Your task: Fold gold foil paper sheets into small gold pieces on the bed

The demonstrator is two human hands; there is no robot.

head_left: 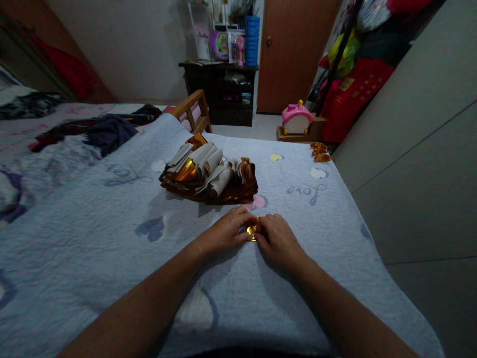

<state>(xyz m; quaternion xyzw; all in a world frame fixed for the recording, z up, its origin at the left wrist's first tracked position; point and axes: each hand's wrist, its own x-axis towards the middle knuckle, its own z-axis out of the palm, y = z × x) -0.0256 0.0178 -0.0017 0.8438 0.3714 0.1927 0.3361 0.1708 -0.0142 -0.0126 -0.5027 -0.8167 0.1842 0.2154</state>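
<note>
A small folded piece of gold foil paper [252, 230] lies between my two hands on the light blue bedspread [149, 278]. My left hand [233, 226] pinches it from the left, thumb in front and fingers behind. From the right, my right hand [278, 236] grips the other side the same way. Fingers cover both ends of the paper. Just beyond the left hand rests a thick stack of gold foil paper sheets [231, 194], many curled up with pale backs showing. Several folded gold pieces [321, 152] sit at the bed's far right corner.
Rumpled dark clothes [112, 132] lie at the left, near a wooden chair [201, 112] by the bed's far edge. A dark cabinet [219, 94] stands against the wall. A pink toy case [297, 118] is beyond the bed, and a pale wardrobe [421, 164] borders the right side.
</note>
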